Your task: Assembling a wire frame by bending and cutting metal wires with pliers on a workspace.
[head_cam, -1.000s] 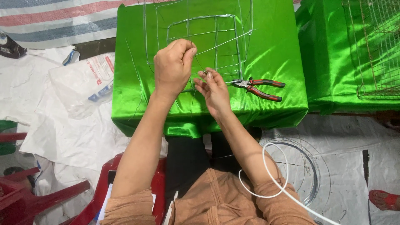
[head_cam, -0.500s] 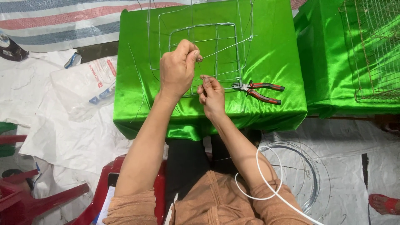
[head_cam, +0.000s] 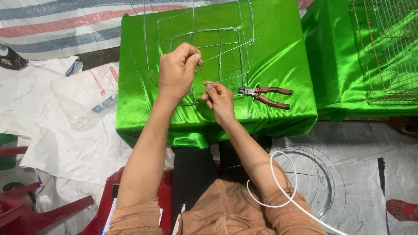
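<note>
A thin wire frame (head_cam: 204,39) of nested squares lies on a table draped in shiny green cloth (head_cam: 278,52). My left hand (head_cam: 176,72) is raised over the frame's near side, pinching a thin wire between thumb and fingers. My right hand (head_cam: 220,98) sits just below and to the right, pinching the same wire at the frame's near edge. Red-handled pliers (head_cam: 267,95) lie on the cloth right of my right hand, untouched.
A second green-draped table (head_cam: 339,78) at right carries wire mesh grids (head_cam: 389,48). A coil of wire (head_cam: 313,178) and white tubing (head_cam: 283,191) lie on the floor sheet at lower right. Red plastic chairs (head_cam: 39,209) stand lower left. A clear plastic bag (head_cam: 85,98) lies left.
My left hand has lifted and moved up over the frame, drawing the wire. My right hand stayed near the frame's near edge.
</note>
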